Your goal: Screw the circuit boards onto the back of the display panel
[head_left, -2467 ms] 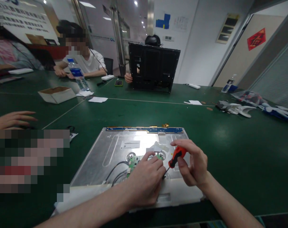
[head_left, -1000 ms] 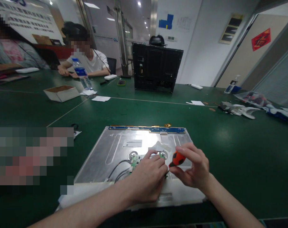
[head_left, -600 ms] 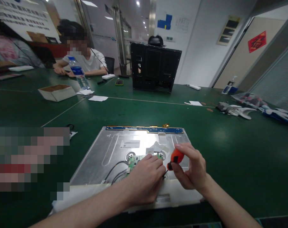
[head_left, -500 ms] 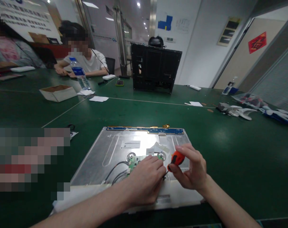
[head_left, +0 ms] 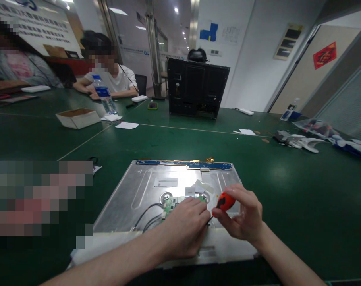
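Observation:
A flat silver display panel (head_left: pixel 144 186) lies on the green table, with a blue circuit strip (head_left: pixel 183 165) along its far edge. My right hand (head_left: pixel 244 212) grips the orange-red handle of a screwdriver (head_left: pixel 225 201) between thumb and fingers. The tilted shaft runs down-left to the panel, right beside my left hand. My left hand (head_left: pixel 186 220) rests over a small green circuit board (head_left: pixel 169 204), fingers curled and pressed together. What they hold, if anything, is hidden beneath them. Black cables (head_left: pixel 149 210) run from the board toward the near edge.
Across the table (head_left: pixel 168 145) stands a black display housing (head_left: pixel 198 88). An open box (head_left: pixel 78 118), a water bottle (head_left: pixel 104 95) and scraps of paper (head_left: pixel 127 125) are at the left. White gloves (head_left: pixel 299 141) lie at the right. Two people (head_left: pixel 109 75) sit at the far left.
The whole view has shifted slightly, so everything sits a little further right. The screwdriver handle's black marking shows at a different angle. Both hands keep their places on the panel.

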Demonstrator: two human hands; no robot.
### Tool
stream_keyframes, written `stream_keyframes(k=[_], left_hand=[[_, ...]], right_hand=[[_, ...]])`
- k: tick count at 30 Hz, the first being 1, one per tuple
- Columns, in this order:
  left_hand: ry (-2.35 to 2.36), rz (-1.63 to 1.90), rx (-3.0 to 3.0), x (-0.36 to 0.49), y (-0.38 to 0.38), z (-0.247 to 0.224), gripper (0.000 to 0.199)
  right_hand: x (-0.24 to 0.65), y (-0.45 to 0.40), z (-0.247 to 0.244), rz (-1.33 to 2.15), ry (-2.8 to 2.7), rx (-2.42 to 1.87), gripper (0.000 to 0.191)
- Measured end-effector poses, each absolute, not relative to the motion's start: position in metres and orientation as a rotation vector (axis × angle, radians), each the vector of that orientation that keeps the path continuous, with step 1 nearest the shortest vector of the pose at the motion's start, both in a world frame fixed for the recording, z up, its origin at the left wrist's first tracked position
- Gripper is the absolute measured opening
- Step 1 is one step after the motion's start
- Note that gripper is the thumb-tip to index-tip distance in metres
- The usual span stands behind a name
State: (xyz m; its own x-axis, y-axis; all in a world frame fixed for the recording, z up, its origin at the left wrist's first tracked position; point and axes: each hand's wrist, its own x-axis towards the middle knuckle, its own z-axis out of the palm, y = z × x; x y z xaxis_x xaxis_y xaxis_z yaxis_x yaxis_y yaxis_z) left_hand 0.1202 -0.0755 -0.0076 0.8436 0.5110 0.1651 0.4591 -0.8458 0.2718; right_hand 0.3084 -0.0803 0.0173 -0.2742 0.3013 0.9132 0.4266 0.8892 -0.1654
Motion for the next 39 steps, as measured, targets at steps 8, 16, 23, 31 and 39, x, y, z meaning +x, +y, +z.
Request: stream_keyframes(k=[8, 16, 23, 31, 39], left_hand=[[0.753, 0.334, 2.816, 0.121, -0.0756, -0.0071, 0.015], [0.735, 0.372, 2.823, 0.1202, -0.0747, -0.0096, 0.017], [0.741, 0.357, 2.857, 0.1203, -0.0746, -0.0098, 0.014], [0.748, 0.342, 2.84, 0.1207, -0.0746, -0.0095, 0.012], [0.75, 0.332, 2.845, 0.1209, -0.0745, -0.0088, 0.014]], right_hand=[[0.3068, -0.0819, 0.0218, -0.04, -1.9, -0.542, 0.048], [0.3062, -0.0817, 0.0242, -0.179, -1.893, -0.561, 0.041], [0.3073, -0.083, 0.0261, -0.11, -1.922, -0.585, 0.043], [0.3056, -0.0808, 0.027, -0.137, -1.928, -0.535, 0.041], [0.3068, -0.0834, 0.0245, -0.146, -1.921, -0.6, 0.05]])
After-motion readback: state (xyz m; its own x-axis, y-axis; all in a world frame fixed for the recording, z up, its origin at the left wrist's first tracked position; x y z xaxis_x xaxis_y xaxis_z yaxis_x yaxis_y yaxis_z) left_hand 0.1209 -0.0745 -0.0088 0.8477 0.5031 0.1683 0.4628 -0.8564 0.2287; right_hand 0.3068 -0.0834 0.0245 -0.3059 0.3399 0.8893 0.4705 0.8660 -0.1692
